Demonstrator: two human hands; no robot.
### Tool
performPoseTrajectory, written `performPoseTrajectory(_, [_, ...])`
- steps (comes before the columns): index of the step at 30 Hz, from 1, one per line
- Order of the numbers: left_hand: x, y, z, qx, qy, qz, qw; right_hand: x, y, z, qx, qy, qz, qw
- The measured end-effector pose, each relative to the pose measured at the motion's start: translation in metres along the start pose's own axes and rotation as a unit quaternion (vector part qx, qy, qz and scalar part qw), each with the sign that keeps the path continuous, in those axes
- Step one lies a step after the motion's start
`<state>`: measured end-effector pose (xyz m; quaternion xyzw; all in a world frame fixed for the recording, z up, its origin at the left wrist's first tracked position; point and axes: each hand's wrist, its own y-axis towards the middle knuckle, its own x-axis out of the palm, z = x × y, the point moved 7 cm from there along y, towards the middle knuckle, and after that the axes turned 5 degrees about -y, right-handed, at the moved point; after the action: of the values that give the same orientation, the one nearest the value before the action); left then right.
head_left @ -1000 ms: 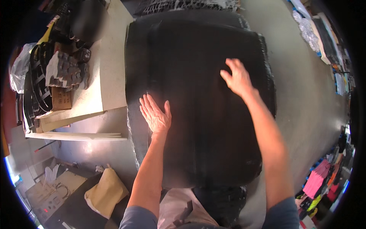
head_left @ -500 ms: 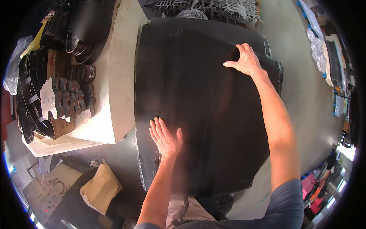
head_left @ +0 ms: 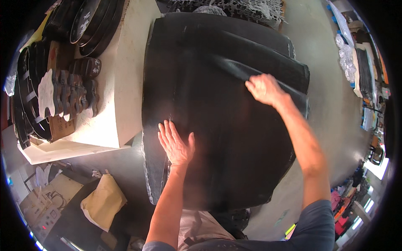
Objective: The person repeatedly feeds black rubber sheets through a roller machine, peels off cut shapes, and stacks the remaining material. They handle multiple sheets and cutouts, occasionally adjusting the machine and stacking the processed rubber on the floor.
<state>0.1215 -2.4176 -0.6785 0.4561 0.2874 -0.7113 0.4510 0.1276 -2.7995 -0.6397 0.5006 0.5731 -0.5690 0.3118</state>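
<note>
A large black leather-like sheet (head_left: pixel 217 138) with pale, rough edges lies spread out in front of me. My left hand (head_left: pixel 176 146) rests flat on its left part, fingers stretched out and thumb apart. Toward the far right, my right hand (head_left: pixel 266 90) is closed on the sheet with its fingers curled, somewhat blurred. A raised, shiny fold in the sheet runs beside that hand toward the right edge. Beneath the fingers, the exact grip is hidden.
On the left, a pale table (head_left: pixel 132 75) holds dark wavy-edged blocks (head_left: pixel 69 94) and black curved pieces (head_left: pixel 31 92). A tan paper bag (head_left: pixel 104 201) lies at lower left. Grey netting (head_left: pixel 247 10) sits beyond the sheet. Stacked goods (head_left: pixel 364 71) line the right side.
My right hand has moved nearer to me, its spread fingers now closed, and a fold has risen in the sheet. My left hand stays flat in about the same place.
</note>
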Motion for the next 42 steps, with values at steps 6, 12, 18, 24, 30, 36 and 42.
performPoseTrajectory(6, [0.002, -0.003, -0.001, 0.012, 0.016, -0.010, 1.000, 0.062, -0.118, -0.093, -0.063, 0.063, -0.072, 0.993])
performPoseTrajectory(12, [0.000, -0.001, -0.010, 0.072, -0.063, 0.034, 0.995, 0.113, -0.249, -0.176, -0.100, 0.117, -0.147, 0.977])
performPoseTrajectory(18, [-0.023, -0.056, -0.025, 0.113, -0.086, 0.027, 0.990, 0.126, -0.374, -0.259, -0.115, 0.187, -0.157, 0.963])
performPoseTrajectory(24, [-0.069, -0.271, -0.081, 0.020, -0.208, -0.121, 0.970, 0.125, -0.466, -0.341, -0.113, 0.221, -0.226, 0.942])
performPoseTrajectory(30, [-0.072, -0.386, -0.110, -0.101, -0.302, -0.214, 0.924, 0.086, -0.543, -0.428, -0.131, 0.296, -0.229, 0.918])
performPoseTrajectory(36, [-0.072, -0.366, -0.065, -0.093, -0.429, -0.250, 0.863, 0.047, -0.629, -0.469, -0.103, 0.286, -0.243, 0.921])
performPoseTrajectory(42, [-0.129, -0.329, 0.008, -0.040, -0.534, -0.273, 0.799, -0.019, -0.697, -0.529, -0.085, 0.248, -0.132, 0.956])
